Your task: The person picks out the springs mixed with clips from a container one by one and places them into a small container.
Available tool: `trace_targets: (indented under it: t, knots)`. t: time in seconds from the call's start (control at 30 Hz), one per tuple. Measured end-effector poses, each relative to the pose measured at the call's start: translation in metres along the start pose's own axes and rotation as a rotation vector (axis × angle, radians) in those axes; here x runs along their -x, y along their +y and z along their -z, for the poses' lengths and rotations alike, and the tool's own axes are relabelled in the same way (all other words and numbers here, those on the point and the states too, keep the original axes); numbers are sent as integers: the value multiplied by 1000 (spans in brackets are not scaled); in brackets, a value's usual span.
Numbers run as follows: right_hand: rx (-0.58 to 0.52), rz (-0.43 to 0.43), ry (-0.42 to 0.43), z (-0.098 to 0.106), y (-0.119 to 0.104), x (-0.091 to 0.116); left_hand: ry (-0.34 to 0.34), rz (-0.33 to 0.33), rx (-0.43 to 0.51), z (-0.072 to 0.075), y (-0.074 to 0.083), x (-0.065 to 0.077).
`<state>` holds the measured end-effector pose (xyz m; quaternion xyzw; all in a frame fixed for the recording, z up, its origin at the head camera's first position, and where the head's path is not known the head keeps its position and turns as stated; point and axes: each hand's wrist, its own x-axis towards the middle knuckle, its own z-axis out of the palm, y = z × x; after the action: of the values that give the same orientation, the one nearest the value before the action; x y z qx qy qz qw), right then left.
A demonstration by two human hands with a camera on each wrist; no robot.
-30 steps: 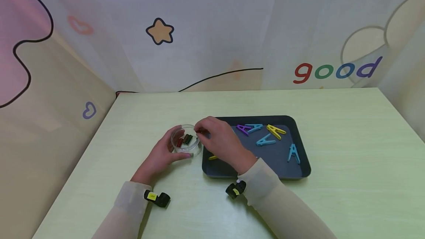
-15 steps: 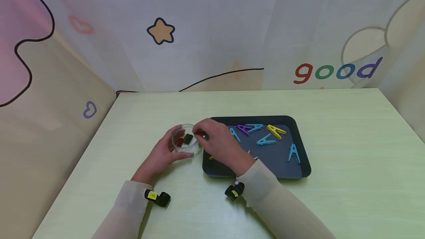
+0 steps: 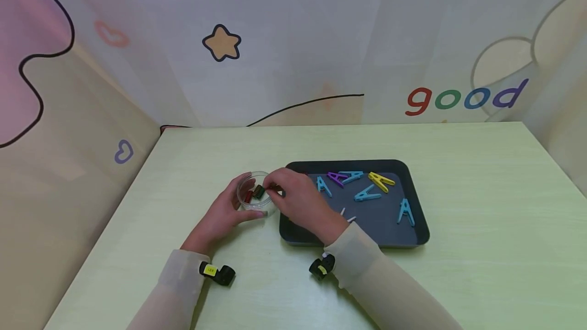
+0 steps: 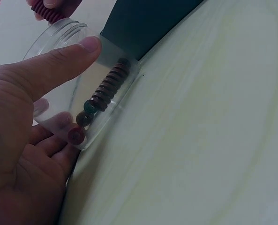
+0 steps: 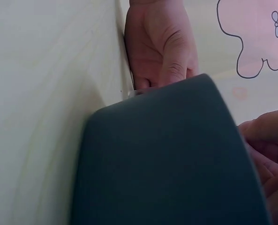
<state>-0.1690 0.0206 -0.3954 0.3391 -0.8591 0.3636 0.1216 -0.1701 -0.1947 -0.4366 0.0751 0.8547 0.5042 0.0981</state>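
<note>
My left hand (image 3: 220, 220) grips a clear plastic jar (image 3: 249, 205) from its left side, thumb across the near wall. Small coil springs lie inside: a red one (image 3: 248, 196) and a dark green one (image 3: 259, 191) show from above. Through the wall, the left wrist view shows a row of dark coils (image 4: 111, 84). Over the jar's mouth, my right hand (image 3: 300, 197) pinches a dark red spring (image 4: 47, 11) at the rim. In the right wrist view the tray hides most of the jar, and the right fingers (image 5: 267, 150) appear at the edge.
A dark grey tray (image 3: 423, 230) sits right of the jar, partly under the right hand. Blue clothespins (image 3: 405, 212), a yellow clothespin (image 3: 380, 182) and a purple clothespin (image 3: 337, 178) lie in it. White tips (image 3: 351, 219) show beside the right wrist. A printed cloth (image 3: 293, 65) hangs behind the table.
My right hand has shifted slightly left and down, further over the jar's mouth. A blue clothespin at the tray's left has come into view. The left hand and jar stay put.
</note>
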Motion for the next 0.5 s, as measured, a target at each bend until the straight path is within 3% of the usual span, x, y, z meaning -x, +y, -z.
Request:
trace_targets:
  t: [0.2, 0.5]
  knots:
    - [11, -7, -4, -3, 1, 1, -10, -7, 3, 0, 18, 9]
    - [4, -14, -20, -2, 0, 0, -9, -14, 11, 0, 19, 10]
